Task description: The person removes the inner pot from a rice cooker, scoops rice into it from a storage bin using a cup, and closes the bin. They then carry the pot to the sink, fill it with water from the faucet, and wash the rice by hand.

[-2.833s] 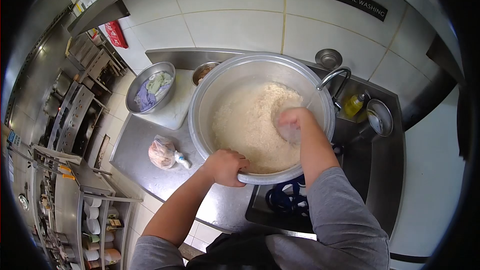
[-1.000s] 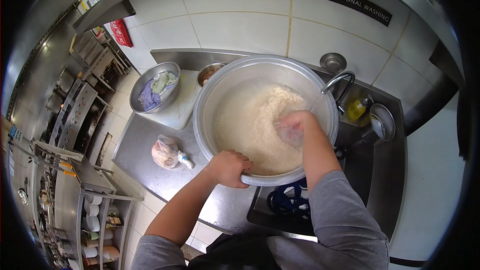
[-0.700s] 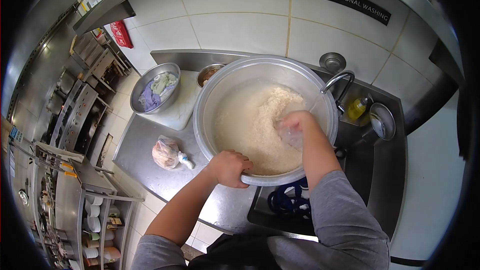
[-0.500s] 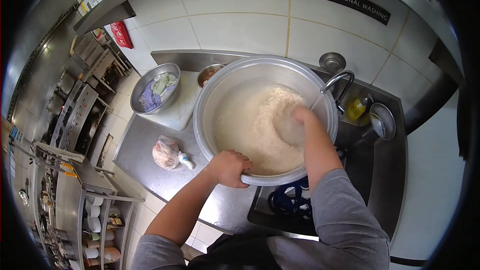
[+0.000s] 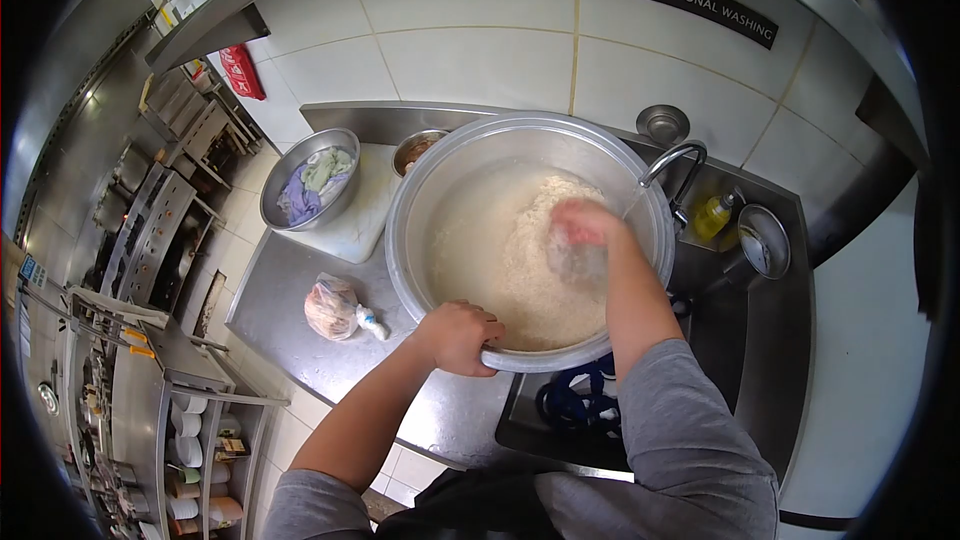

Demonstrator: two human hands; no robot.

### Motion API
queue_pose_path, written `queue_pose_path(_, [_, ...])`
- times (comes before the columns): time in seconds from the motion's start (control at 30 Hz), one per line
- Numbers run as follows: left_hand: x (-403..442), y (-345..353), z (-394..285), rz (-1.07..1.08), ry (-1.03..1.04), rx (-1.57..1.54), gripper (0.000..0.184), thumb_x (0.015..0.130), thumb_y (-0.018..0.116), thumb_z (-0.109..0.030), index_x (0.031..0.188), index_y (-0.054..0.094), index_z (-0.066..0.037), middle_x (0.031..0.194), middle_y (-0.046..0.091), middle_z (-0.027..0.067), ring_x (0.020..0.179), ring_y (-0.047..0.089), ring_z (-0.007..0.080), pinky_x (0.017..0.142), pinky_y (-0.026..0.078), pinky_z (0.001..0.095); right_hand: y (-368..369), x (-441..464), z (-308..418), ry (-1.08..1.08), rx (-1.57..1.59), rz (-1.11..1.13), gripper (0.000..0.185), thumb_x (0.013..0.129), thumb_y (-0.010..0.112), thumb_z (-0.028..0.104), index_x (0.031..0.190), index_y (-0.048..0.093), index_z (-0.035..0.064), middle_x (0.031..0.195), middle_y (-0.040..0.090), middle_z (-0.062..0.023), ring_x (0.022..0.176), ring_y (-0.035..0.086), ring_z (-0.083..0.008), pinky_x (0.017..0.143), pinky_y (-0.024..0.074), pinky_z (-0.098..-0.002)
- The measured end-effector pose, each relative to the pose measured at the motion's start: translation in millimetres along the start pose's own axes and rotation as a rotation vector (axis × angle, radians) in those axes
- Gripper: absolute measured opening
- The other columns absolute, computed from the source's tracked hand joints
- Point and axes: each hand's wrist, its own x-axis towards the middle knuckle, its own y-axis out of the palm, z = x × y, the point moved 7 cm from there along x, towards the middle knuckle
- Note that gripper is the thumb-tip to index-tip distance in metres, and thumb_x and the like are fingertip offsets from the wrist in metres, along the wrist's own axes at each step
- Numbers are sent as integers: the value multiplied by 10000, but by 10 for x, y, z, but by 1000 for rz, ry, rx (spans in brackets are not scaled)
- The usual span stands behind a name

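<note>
A large metal basin (image 5: 405, 280) holds cloudy water and pale grains (image 5: 525, 260), which look like rice. My left hand (image 5: 460, 337) is closed over the basin's near rim. Inside the basin, at the right of the grains, is my right hand (image 5: 583, 230), blurred by motion; a translucent thing (image 5: 577, 262), perhaps a bowl or splashed water, shows just below it. Its fingers cannot be made out clearly. From the curved faucet (image 5: 672, 162) a thin stream of water runs into the basin near my right forearm.
Left of the basin are a tied plastic bag (image 5: 333, 308), a steel bowl of cloths (image 5: 311, 180) on a white board (image 5: 352, 225), and a small bowl (image 5: 416, 148). Behind the sink (image 5: 745, 340) stand a yellow soap bottle (image 5: 712, 218) and a metal bowl (image 5: 765, 242). Dark blue straps lie in the sink.
My right hand has swung from deeper at the basin's right side up and left over the grains. My left hand keeps its place on the rim.
</note>
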Motion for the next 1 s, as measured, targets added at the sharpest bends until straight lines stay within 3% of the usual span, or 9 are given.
queue_pose_path(0.1, [-2,-2,-1,3,4,-10,368,639,790,-353,918,690,-134,853,692,56,861,677,302,784,530,429,-489,-103,148,-382,53,-670,212,856,735,223,994,697,66,916,714,-80,781,671,-216,710,538,-364])
queue_pose_path(0.2, [-7,3,6,-21,2,-9,360,638,792,-350,911,691,-138,851,692,54,859,677,299,792,527,425,-175,153,-394,202,-959,-7,243,880,711,235,1052,674,68,873,686,-35,733,643,-199,677,529,-339])
queue_pose_path(0.3, [-8,-6,2,-11,-4,-11,361,639,792,-351,914,692,-138,855,695,54,862,677,299,804,525,426,116,88,-106,20,75,177,314,877,713,268,1097,665,49,987,708,-77,846,670,-190,741,538,-366])
queue_pose_path(0.43, [-2,17,15,4,4,-5,362,639,790,-349,918,694,-139,859,696,54,866,677,299,807,526,427,-725,373,-173,-290,-358,-752,375,891,723,334,1117,660,42,1139,689,-71,1061,638,-245,894,514,-369])
queue_pose_path(0.53, [-5,10,11,-11,5,1,360,639,789,-347,920,696,-142,858,695,53,868,676,300,806,527,428,22,-32,-265,359,-796,23,459,845,764,368,1151,679,37,1185,684,-138,1070,638,-250,934,502,-383])
queue_pose_path(0.67, [-1,20,12,0,0,1,355,640,785,-353,911,691,-142,858,692,55,866,675,303,806,527,430,-7,180,91,-170,149,-7,564,789,802,404,1180,686,15,1241,679,-161,1135,632,-312,949,507,-413])
queue_pose_path(0.77, [-4,21,10,-4,7,3,353,641,784,-354,905,687,-141,856,690,55,863,674,305,801,527,431,-427,69,99,-120,-502,-567,451,827,776,341,1151,692,40,1149,704,-128,1025,656,-283,865,535,-393])
queue_pose_path(0.83, [-4,8,10,-13,12,3,353,640,784,-353,903,685,-140,856,689,55,861,674,305,798,527,431,32,4,-288,332,-993,135,334,857,763,343,1051,675,85,972,686,-30,859,647,-199,693,537,-365])
queue_pose_path(1.0, [-6,-2,2,-9,7,-12,361,636,787,-346,910,683,-136,862,689,58,857,674,306,792,524,432,-134,53,186,-189,-33,-179,300,862,744,309,1044,698,75,1001,695,-46,893,654,-197,695,532,-361])
